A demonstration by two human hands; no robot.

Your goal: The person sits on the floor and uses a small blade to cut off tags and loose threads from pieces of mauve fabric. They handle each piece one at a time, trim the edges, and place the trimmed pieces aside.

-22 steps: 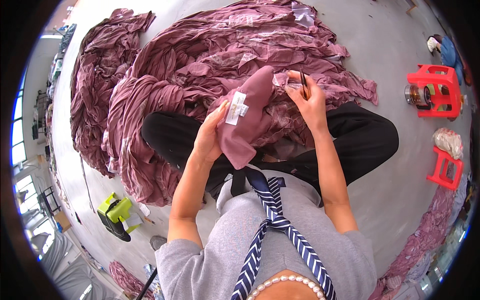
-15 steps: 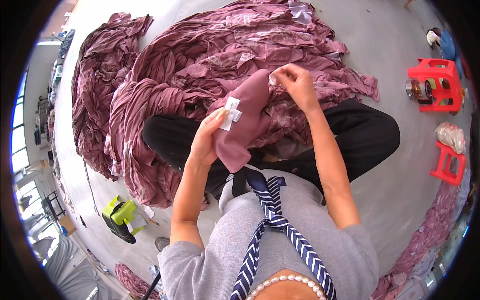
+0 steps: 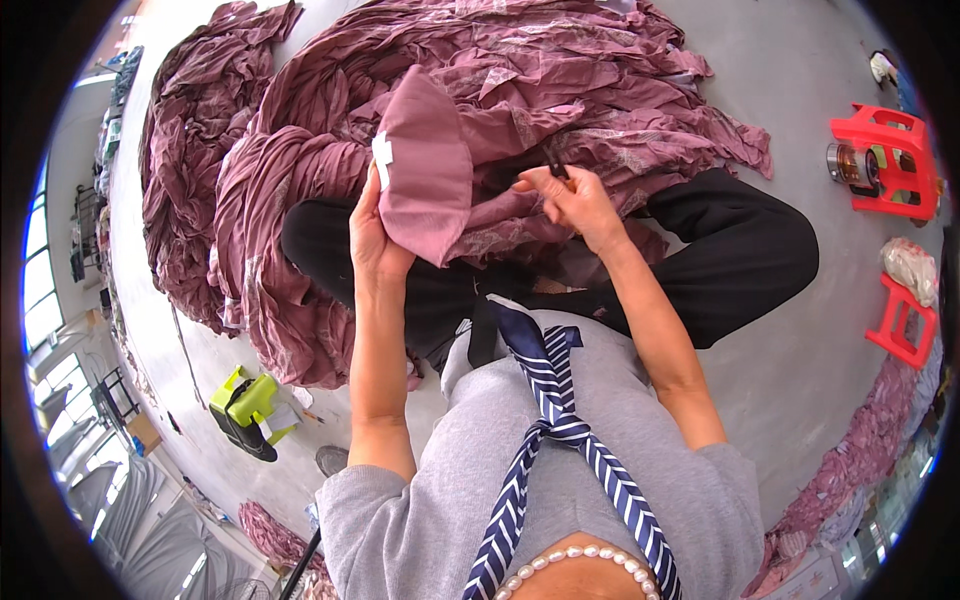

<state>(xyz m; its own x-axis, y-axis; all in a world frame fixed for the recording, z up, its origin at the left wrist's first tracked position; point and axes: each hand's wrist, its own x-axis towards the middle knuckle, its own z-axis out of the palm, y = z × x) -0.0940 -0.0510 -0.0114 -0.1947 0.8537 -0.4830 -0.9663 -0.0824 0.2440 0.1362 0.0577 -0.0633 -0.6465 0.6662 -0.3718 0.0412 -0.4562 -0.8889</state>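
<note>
two bare hands are busy above the lap. the left hand (image 3: 380,235) grasps the pink cloth piece (image 3: 430,180) by its lower left edge, with the white label (image 3: 384,160) just above the thumb; the piece stands up in front of the big cloth heap (image 3: 350,80). the right hand (image 3: 578,205) is curled around a small dark tool (image 3: 556,165) that pokes up past the fingers, apart from the held piece. whether those fingers also pinch some cloth is too small to tell.

to work well here, i would keep the left grip firm near the label so the piece stays flat, and bring the tool in only with its tip in plain sight, clear of the left thumb and any loose fold.

the piece's right edge hangs close to loose folds of the heap, so a snag seems likely if it swings that way. the heap crowds the far side and the left, and the black trousers (image 3: 740,260) bound the lap on both sides. bare floor (image 3: 785,120) gives more room on the right, as far as the red stool (image 3: 885,130). the tie (image 3: 570,432) hangs near the lap, worth keeping clear of the tool.
</note>
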